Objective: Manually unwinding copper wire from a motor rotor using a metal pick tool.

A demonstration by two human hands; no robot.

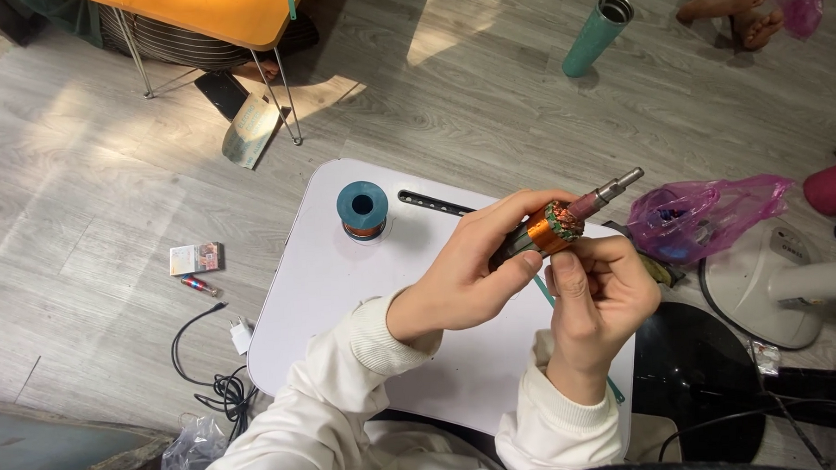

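Observation:
My left hand (pixel 466 270) grips a small motor armature (pixel 555 226) with copper windings, green ends and a steel shaft pointing up to the right. My right hand (pixel 598 298) sits just below it, fingers curled against the armature's underside, pinching a thin teal strip (pixel 542 291) that runs down past the wrist. Both hands hover over a small white lap table (pixel 327 294). A teal spool of copper wire (pixel 362 210) stands on the table's far left part, apart from both hands.
A pink plastic bag (pixel 704 216) lies right of the table, beside a white fan base (pixel 762 279). A teal tumbler (pixel 596 34) stands on the grey floor. A charger with black cable (pixel 223 358), a small box (pixel 195 259), an orange table (pixel 216 15) and another person's feet (pixel 739 6) are around.

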